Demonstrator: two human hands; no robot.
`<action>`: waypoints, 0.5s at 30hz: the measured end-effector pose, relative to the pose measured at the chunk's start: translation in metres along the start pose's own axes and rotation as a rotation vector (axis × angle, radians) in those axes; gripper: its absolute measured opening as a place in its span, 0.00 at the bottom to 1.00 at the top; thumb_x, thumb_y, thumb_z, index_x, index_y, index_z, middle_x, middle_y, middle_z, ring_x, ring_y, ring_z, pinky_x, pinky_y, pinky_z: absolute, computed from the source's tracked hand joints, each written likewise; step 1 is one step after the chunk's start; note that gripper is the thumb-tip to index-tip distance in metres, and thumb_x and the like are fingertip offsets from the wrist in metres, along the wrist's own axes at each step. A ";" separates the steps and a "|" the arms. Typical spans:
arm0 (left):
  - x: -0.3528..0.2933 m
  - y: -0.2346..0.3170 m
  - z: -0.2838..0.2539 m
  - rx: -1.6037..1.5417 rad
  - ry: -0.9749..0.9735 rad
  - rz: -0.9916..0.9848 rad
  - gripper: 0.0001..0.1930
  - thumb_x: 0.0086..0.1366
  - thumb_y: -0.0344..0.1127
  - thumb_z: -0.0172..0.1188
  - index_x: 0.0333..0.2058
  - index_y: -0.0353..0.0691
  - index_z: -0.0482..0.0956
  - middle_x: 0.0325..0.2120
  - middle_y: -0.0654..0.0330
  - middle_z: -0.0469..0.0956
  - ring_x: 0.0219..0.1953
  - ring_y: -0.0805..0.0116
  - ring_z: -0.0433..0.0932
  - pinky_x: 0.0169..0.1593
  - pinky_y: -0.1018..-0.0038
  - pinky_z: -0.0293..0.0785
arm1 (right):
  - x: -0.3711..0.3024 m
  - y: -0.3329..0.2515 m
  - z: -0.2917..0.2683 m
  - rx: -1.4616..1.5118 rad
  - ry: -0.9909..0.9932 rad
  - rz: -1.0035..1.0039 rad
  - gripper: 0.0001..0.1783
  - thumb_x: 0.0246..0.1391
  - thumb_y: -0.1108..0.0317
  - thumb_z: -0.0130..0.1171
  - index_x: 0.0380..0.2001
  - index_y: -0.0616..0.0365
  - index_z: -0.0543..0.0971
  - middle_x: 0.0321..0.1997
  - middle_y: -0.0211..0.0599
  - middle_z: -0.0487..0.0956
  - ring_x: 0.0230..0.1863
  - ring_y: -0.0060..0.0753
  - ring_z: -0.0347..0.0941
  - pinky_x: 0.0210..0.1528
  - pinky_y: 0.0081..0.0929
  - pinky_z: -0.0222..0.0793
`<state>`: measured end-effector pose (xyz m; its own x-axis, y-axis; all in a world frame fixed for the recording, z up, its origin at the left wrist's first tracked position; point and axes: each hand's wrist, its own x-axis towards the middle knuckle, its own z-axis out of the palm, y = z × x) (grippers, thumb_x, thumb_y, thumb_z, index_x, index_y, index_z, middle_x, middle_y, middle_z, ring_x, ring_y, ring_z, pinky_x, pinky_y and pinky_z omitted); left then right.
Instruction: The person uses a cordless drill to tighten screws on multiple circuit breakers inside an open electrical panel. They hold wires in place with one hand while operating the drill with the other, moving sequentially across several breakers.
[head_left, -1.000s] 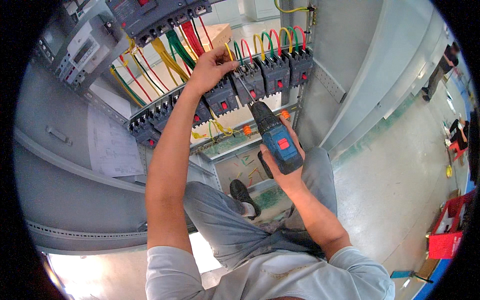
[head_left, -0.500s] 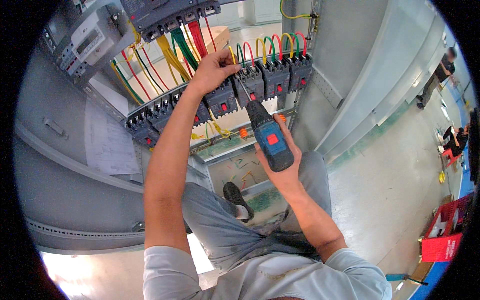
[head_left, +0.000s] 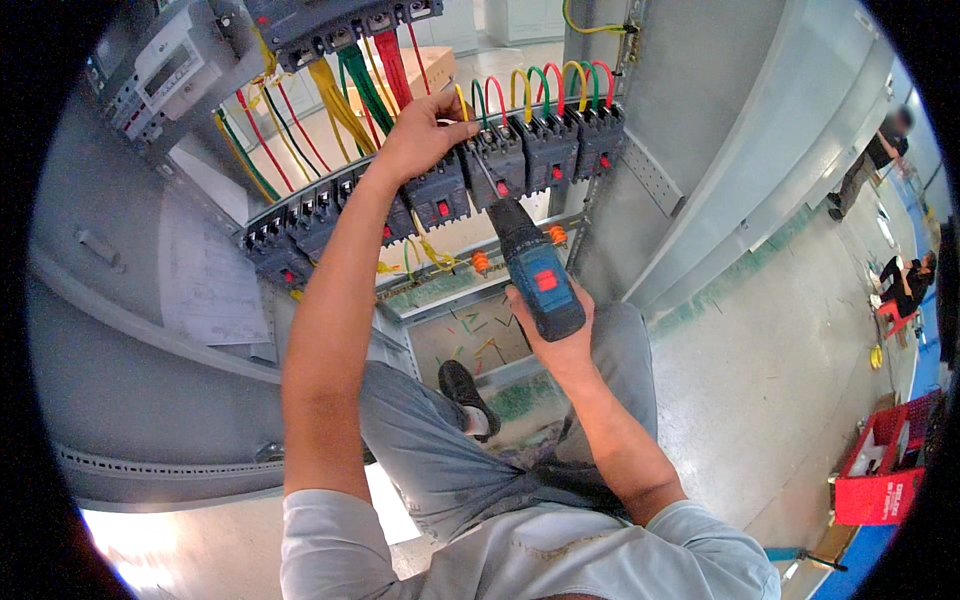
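Note:
My right hand (head_left: 566, 348) is wrapped around a blue and black cordless drill (head_left: 538, 262) with a red patch on its back. Its long thin bit (head_left: 487, 172) reaches up to the top terminals of a dark grey circuit breaker (head_left: 503, 160) with a red switch. At that breaker's upper left corner, my left hand (head_left: 425, 135) is closed, thumb and fingers pinching a short yellow wire (head_left: 461, 98). The wire's lower end is hidden by the fingers and the breaker. Next to it, green and red wire loops (head_left: 494, 88) rise from the breaker tops.
More breakers (head_left: 290, 245) line the rail to the left. Above hang a larger breaker (head_left: 345, 25), a meter (head_left: 178, 68) and wire bundles (head_left: 342, 108). Grey cabinet walls (head_left: 675, 90) flank me. Wire scraps (head_left: 487, 345) litter the floor. Two people and a red crate (head_left: 880, 495) are at far right.
The view has shifted slightly. Both hands keep their places at the breaker, the drill's bit still at the terminals and the left fingers still on the yellow wire.

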<state>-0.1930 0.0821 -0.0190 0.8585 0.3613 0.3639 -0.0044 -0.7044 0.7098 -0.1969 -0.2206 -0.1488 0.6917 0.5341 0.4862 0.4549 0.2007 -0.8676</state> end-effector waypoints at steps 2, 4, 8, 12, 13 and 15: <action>-0.001 0.000 0.002 -0.013 0.051 0.017 0.12 0.63 0.35 0.71 0.43 0.35 0.83 0.36 0.59 0.84 0.41 0.70 0.81 0.50 0.70 0.76 | 0.005 -0.002 0.002 0.045 0.000 -0.089 0.18 0.49 0.76 0.71 0.45 0.63 0.81 0.36 0.42 0.83 0.36 0.34 0.81 0.42 0.30 0.76; 0.000 -0.004 0.002 -0.060 0.079 0.037 0.11 0.63 0.36 0.71 0.39 0.35 0.83 0.34 0.57 0.84 0.40 0.67 0.81 0.49 0.68 0.76 | 0.009 -0.008 0.005 0.011 0.027 -0.137 0.13 0.53 0.75 0.70 0.42 0.63 0.81 0.34 0.35 0.83 0.35 0.26 0.78 0.41 0.27 0.75; 0.001 -0.002 0.001 0.141 0.052 0.006 0.15 0.66 0.35 0.68 0.48 0.35 0.81 0.41 0.61 0.84 0.45 0.71 0.80 0.54 0.70 0.75 | 0.007 -0.010 0.010 0.005 0.054 -0.073 0.10 0.55 0.74 0.70 0.40 0.63 0.81 0.33 0.31 0.83 0.34 0.21 0.77 0.41 0.26 0.74; 0.001 -0.008 0.003 0.070 0.061 0.062 0.14 0.66 0.35 0.67 0.47 0.35 0.81 0.38 0.62 0.83 0.43 0.73 0.79 0.52 0.71 0.74 | 0.008 -0.005 0.012 -0.018 0.019 -0.084 0.23 0.47 0.76 0.71 0.49 0.63 0.79 0.36 0.42 0.83 0.35 0.36 0.81 0.42 0.31 0.76; 0.002 -0.009 0.003 0.071 0.055 0.074 0.13 0.66 0.35 0.67 0.47 0.35 0.81 0.38 0.63 0.82 0.43 0.73 0.78 0.52 0.72 0.74 | 0.009 -0.004 0.011 -0.018 0.014 -0.080 0.23 0.47 0.76 0.71 0.49 0.63 0.79 0.36 0.42 0.83 0.34 0.36 0.81 0.42 0.31 0.76; 0.002 -0.002 -0.001 0.085 0.033 0.097 0.13 0.66 0.35 0.67 0.46 0.35 0.81 0.38 0.63 0.82 0.43 0.74 0.78 0.52 0.72 0.74 | 0.008 -0.003 0.012 -0.002 0.011 -0.068 0.22 0.47 0.76 0.72 0.47 0.63 0.79 0.35 0.42 0.83 0.34 0.36 0.81 0.42 0.31 0.76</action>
<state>-0.1918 0.0847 -0.0197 0.8388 0.3079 0.4491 -0.0419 -0.7858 0.6170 -0.1992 -0.2068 -0.1437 0.6650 0.5103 0.5453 0.5022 0.2348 -0.8322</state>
